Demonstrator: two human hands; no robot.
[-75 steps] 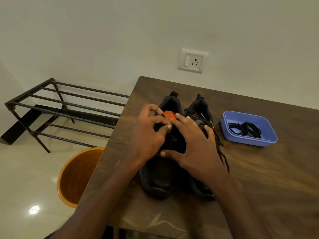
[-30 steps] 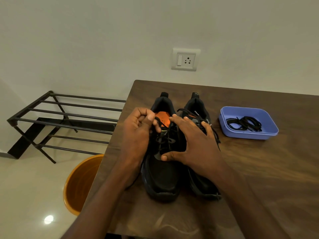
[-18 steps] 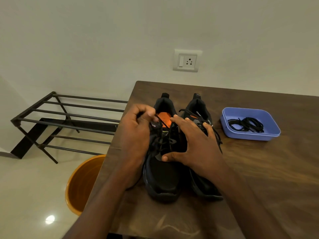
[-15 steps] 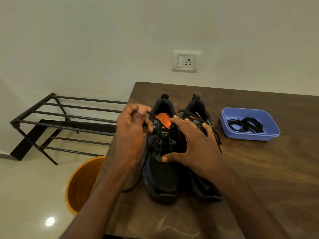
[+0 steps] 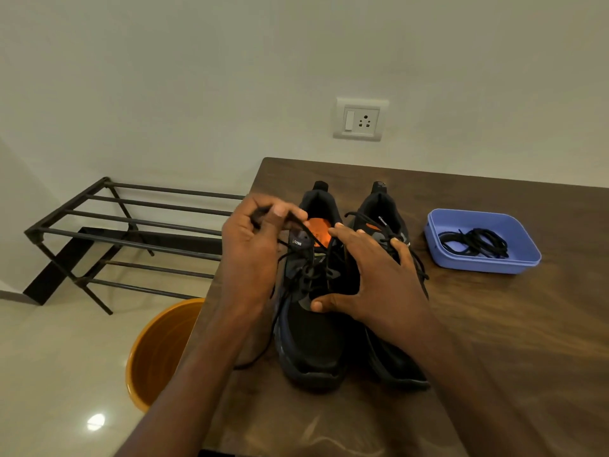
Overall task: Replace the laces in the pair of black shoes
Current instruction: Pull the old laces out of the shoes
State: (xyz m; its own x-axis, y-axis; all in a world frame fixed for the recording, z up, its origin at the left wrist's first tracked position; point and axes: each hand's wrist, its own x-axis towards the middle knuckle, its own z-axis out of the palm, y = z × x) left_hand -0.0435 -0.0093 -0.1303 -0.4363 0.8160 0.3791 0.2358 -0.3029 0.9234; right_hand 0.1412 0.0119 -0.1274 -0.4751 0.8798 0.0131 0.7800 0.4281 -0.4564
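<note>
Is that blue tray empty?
No. The blue tray holds a loose bundle of black laces.

The right hand hides the laces of the right shoe in part; the left hand blurs at its fingertips; the table runs off right and bottom.

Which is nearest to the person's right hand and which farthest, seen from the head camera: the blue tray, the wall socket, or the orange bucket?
From the right hand:
1. Blue tray, just to its right on the table.
2. Wall socket, up on the wall behind the shoes.
3. Orange bucket, down on the floor to the left, past the table edge.
</note>
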